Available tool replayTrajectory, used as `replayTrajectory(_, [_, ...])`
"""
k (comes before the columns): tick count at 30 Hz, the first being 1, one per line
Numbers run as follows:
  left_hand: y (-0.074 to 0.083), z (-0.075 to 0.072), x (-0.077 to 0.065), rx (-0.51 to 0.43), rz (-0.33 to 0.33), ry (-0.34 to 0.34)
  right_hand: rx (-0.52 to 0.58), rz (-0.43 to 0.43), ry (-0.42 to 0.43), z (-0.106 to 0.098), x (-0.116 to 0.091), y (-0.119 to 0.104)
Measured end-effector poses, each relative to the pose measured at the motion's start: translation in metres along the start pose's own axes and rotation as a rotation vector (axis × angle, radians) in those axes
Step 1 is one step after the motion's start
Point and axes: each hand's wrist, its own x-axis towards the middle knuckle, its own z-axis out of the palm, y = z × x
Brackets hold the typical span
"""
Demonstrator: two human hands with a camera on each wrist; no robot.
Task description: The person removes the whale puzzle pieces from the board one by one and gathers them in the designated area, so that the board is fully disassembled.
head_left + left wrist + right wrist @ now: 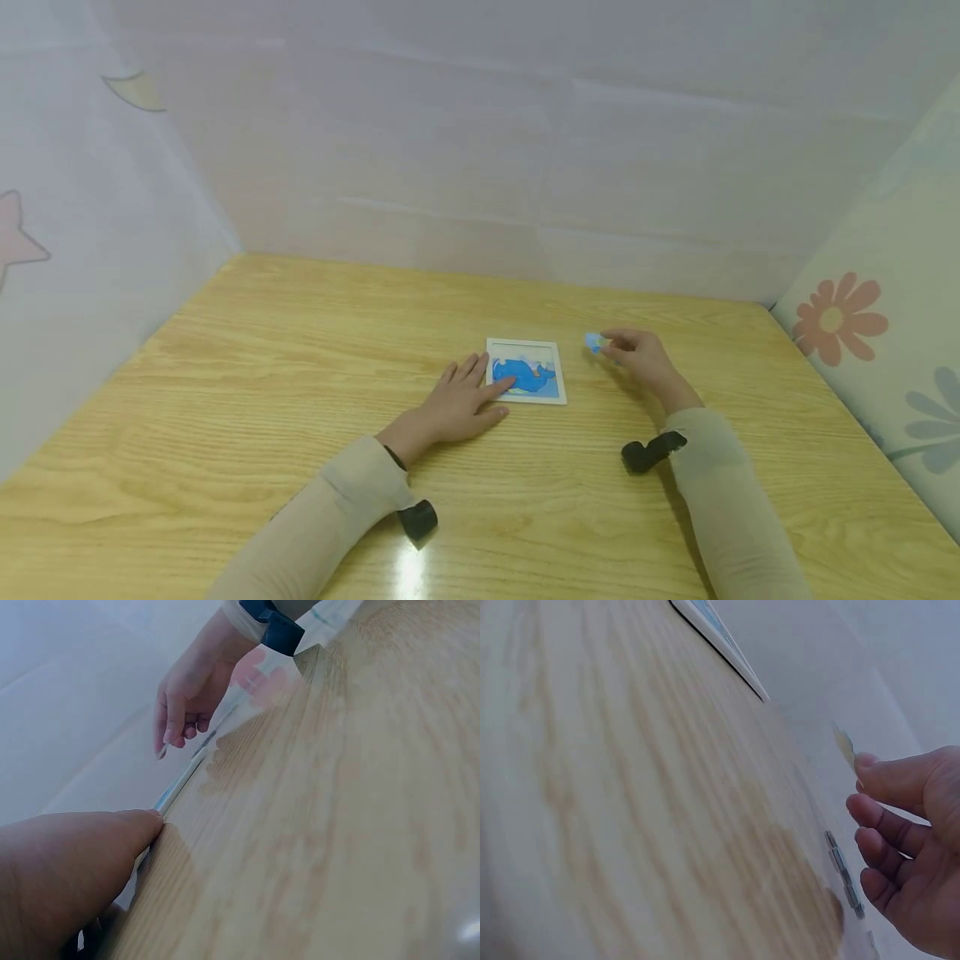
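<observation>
A square jigsaw puzzle (528,377) in a white frame (528,342) lies on the wooden table, with a blue whale pictured in it. Across its left side rests my left hand (457,406), fingers spread and the index fingertip on the whale. To the right of the frame, my right hand (639,357) pinches a small light-blue puzzle piece (595,342) between thumb and index finger. The right wrist view shows this piece (845,746) edge-on, raised off the table, the other fingers loosely curled.
Under the right hand, more flat puzzle pieces (844,874) lie on the table (300,350), mostly hidden in the head view. A pale cloth (480,167) hangs behind the table, and a flowered cloth (840,319) stands along the right edge.
</observation>
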Motion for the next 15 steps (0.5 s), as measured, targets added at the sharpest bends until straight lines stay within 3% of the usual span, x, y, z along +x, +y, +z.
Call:
replayTrajectory(8, [0.0006,-0.0007,-0.0009,0.005,-0.001,0.002,-0.038,0.054,-0.023,0.002,-0.0017,0.0059])
replayTrajectory(15, [0.0025,-0.0031,-0.0019,-0.003,0.007,0.004,-0.053,-0.001,-0.028,0.0042,-0.0008,0.0098])
